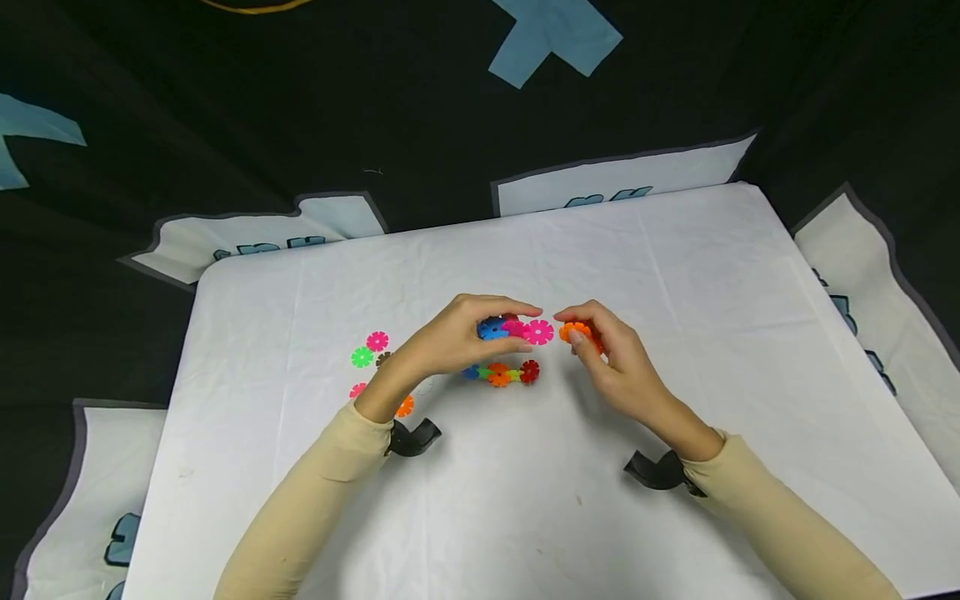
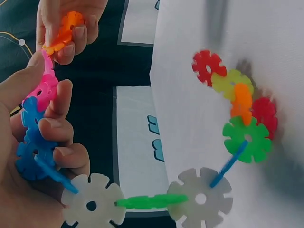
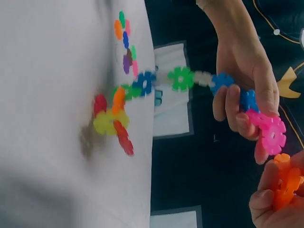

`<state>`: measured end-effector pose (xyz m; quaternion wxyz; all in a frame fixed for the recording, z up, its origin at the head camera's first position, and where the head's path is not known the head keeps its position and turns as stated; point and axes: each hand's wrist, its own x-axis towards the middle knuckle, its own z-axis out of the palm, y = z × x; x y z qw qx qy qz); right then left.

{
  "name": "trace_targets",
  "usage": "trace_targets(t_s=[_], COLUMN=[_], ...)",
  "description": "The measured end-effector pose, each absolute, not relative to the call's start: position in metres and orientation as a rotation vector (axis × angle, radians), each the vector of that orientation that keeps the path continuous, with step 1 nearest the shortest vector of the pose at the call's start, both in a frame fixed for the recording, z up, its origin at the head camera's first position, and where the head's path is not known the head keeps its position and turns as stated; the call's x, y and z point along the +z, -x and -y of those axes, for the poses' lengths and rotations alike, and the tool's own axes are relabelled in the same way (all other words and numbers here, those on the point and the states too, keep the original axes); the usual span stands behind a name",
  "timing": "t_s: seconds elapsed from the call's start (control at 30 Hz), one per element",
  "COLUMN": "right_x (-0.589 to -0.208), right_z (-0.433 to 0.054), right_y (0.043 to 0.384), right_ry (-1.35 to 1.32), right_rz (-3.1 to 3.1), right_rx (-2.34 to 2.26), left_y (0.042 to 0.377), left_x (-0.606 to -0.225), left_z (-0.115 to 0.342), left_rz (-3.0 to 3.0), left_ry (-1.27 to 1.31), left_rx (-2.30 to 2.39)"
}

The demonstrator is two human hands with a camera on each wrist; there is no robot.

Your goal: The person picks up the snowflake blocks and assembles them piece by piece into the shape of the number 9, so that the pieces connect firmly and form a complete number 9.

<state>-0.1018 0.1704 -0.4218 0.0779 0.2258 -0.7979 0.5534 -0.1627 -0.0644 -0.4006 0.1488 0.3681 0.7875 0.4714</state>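
My left hand holds one end of a chain of notched plastic flower discs, thumb and fingers around its blue discs and pink disc. From there the chain hangs through clear discs and a thin green disc. Its far part, with green, orange, yellow and red discs, lies low over the table. Across from it, my right hand pinches joined orange discs between thumb and fingers. The orange edge is close beside the pink end disc.
Several loose discs, among them a pink disc, a green disc and an orange disc, lie by my left forearm on the white table. A black curtain hangs behind. Each wrist carries a black curved piece.
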Motion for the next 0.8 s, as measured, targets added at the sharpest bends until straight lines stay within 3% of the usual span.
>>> trace_targets(t_s=[0.3,0.8], right_x=[-0.4262,-0.4315], right_z=[-0.1655,-0.1596], right_y=[0.1028,0.1043], right_ry=[-0.685,-0.656], right_rz=[2.209,2.086], right_rx=[1.828,1.836], left_y=[0.1638,0.1607], left_x=[-0.3992,-0.397], left_z=[0.0642,0.0627], left_rz=[-2.282,-2.27], left_ry=[-1.08,-0.9], left_rx=[1.324,1.344])
